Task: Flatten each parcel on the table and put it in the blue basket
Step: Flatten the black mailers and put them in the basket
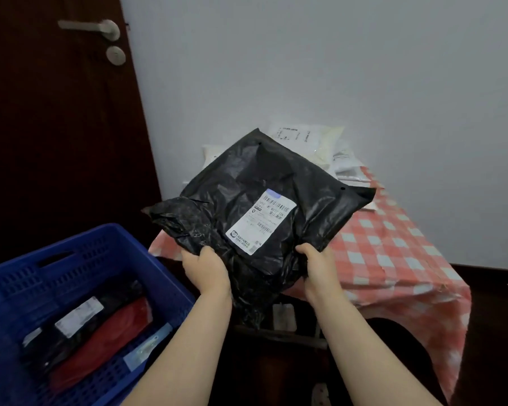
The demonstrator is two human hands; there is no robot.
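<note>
**Q:** Head view. Where is the parcel, and what are the hands doing?

**A:** The black parcel [264, 200] is held in the air, tilted with its label side to the camera, above the near left corner of the table [393, 244] and to the right of the basket [80, 244]. The left hand [206, 271] grips the lower left edge and the right hand [320, 268] grips the lower right edge. Both are curled round the plastic.

**Q:** What is hidden or cut off?

**A:** Most fingertips are hidden in the crumpled film. The parcel covers the table's near left part. A checked red and white cloth [408, 288] hides the table's frame. The picture's left and bottom edges cut off the basket. White parcels [311, 139] at the back of the table are partly behind the black one.

**Q:** Can any writing be read?

**A:** The white label [261, 221] carries barcodes, a small round logo at its lower corner and rows of print, but the characters are too blurred to read reliably. The print on the white parcels is also illegible.

**Q:** What is in the basket?

**A:** A red parcel [100, 341] lies beside a dark parcel [80, 317] that has white labels. Their text is unreadable.

**Q:** And the surroundings?

**A:** A dark door [56, 142] with a metal handle [91, 26] stands to the left.
</note>
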